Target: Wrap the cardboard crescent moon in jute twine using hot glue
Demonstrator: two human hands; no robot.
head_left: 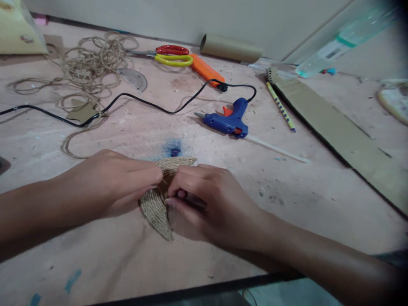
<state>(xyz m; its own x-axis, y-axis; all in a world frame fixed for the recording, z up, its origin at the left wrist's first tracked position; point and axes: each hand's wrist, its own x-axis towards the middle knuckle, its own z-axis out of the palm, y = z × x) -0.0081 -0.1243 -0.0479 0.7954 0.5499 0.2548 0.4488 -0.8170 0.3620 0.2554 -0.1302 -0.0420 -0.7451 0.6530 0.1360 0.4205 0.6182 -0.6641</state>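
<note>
A crescent covered in rows of jute twine (156,212) lies on the table between my hands. My left hand (117,180) is closed over its left outer side, thumb and finger pinched near the middle. From the other side, my right hand (213,199) has curled fingers, with its thumb and fingertips pinching at the crescent's inner edge. A short strand of twine shows between the two hands. Both crescent tips are visible, while its middle is partly hidden by my fingers. Loose jute twine (92,63) runs from a tangled heap toward my left hand.
A blue glue gun (226,121) with a black cord lies beyond my hands. Behind it are scissors (174,61), an orange cutter (205,70), a cardboard tube (231,47) and a clear protractor (134,80). Rightward lie a yellow pencil (280,106), a cardboard strip (334,123) and a bottle (341,44).
</note>
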